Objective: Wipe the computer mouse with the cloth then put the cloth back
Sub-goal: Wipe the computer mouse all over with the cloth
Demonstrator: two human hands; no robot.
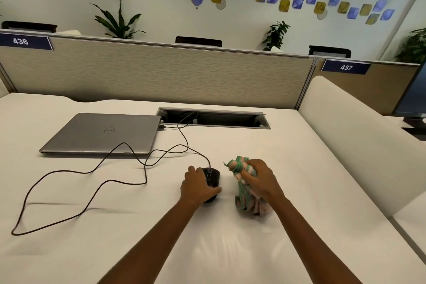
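Now, the black mouse (213,177) sits on the surface (299,168) with your left hand (198,188) laid over it, fingers curled down its left flank and thumb wrapped round its near end, steadying it. Just right of the mouse, apart from it, your right hand (260,180) clutches the green-and-pink cloth (244,200) in a tight bunch. Its fingers are closed round the upper folds, while the lower folds appear to rest on the surface. Cloth and mouse are not touching, so I judge you to be at the approach to a wipe. The next move calls for bringing the bunch left onto the mouse's exposed top while the left hand pins it. Beyond the mouse, its cable (129,147) loops left toward the closed laptop (101,132).
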